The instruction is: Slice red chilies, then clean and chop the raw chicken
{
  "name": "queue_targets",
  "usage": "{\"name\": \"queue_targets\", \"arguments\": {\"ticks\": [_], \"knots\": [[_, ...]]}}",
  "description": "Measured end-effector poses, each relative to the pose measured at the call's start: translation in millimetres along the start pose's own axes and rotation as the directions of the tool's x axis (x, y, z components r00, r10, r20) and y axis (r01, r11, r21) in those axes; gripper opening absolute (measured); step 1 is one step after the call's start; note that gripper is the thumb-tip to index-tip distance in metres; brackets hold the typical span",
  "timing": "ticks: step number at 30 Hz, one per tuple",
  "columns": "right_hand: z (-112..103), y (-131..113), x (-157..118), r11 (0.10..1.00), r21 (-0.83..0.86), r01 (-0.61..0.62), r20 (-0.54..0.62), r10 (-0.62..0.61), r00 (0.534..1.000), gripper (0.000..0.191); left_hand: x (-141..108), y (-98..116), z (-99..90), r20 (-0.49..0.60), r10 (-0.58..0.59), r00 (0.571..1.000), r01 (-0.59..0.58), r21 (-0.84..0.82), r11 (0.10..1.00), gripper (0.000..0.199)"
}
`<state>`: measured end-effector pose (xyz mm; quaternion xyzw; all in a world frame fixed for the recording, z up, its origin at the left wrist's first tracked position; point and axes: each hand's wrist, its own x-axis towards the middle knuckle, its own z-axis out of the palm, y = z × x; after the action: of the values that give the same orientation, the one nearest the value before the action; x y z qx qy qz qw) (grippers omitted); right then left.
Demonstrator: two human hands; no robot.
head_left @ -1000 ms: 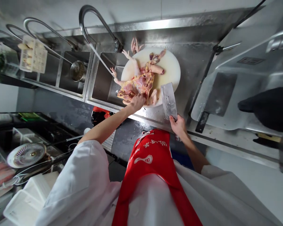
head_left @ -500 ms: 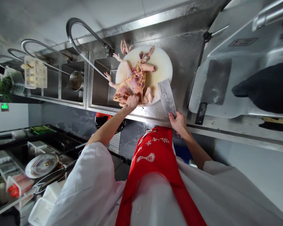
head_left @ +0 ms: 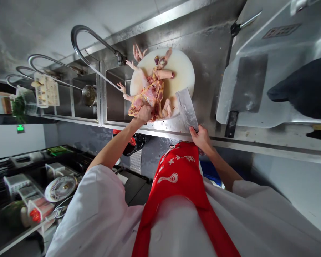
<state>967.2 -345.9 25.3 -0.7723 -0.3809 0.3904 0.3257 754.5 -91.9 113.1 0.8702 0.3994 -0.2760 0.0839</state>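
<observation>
A raw, cut-open chicken (head_left: 154,93) lies on a round white cutting board (head_left: 181,67), its legs and feet reaching left over the sink edge. My left hand (head_left: 144,114) is closed on the chicken's near side; its fingertips are hidden against the meat. In my right hand (head_left: 201,136) is a cleaver (head_left: 186,107), gripped by its handle, the broad blade slanting over the board's near right edge and apart from the meat. Between blade and carcass is a wing (head_left: 167,108). The neck piece (head_left: 164,74) and the head (head_left: 163,60) rest behind.
Another cleaver (head_left: 248,85) lies on a pale board (head_left: 224,96) to the right. Left of the cutting board are a steel sink (head_left: 117,110) and a curved faucet (head_left: 76,35). A metal pot (head_left: 89,95) stands farther left, beyond the sink.
My left hand has shifted slightly left along the chicken, with the fingers moving farther onto the meat. The cleaver stays in my right hand, nearly still. The camera view has turned a little.
</observation>
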Motion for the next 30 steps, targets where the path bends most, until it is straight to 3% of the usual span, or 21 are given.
{"name": "queue_targets", "arguments": {"ticks": [6,10,18,26,30], "knots": [[31.4,-24.9,0.4,0.995,0.017,0.097,0.156,-0.099,0.983,0.038,-22.8,5.8,-0.4,0.003,-0.021,1.000,0.021,0.031,0.999,0.025],[56.7,-42.1,-0.8,0.991,-0.039,0.128,0.259,-0.114,0.959,0.034,-34.0,13.7,6.3,-0.064,0.001,0.998,0.005,0.089,0.996,0.029],[91.7,-68.7,17.1,0.994,-0.091,0.055,0.298,-0.026,0.954,0.032,-46.8,15.0,11.3,-0.060,-0.006,0.998,0.010,0.061,0.998,0.024],[99.0,-43.5,-0.1,0.988,-0.118,0.101,0.339,-0.055,0.939,0.032,-35.1,3.4,17.7,-0.180,-0.028,0.983,0.009,-0.105,0.994,0.022],[114.0,-60.9,27.9,0.996,-0.039,0.076,0.305,-0.060,0.951,0.037,-32.4,-1.6,20.4,-0.222,-0.021,0.975,-0.017,-0.169,0.985,0.022]]}}
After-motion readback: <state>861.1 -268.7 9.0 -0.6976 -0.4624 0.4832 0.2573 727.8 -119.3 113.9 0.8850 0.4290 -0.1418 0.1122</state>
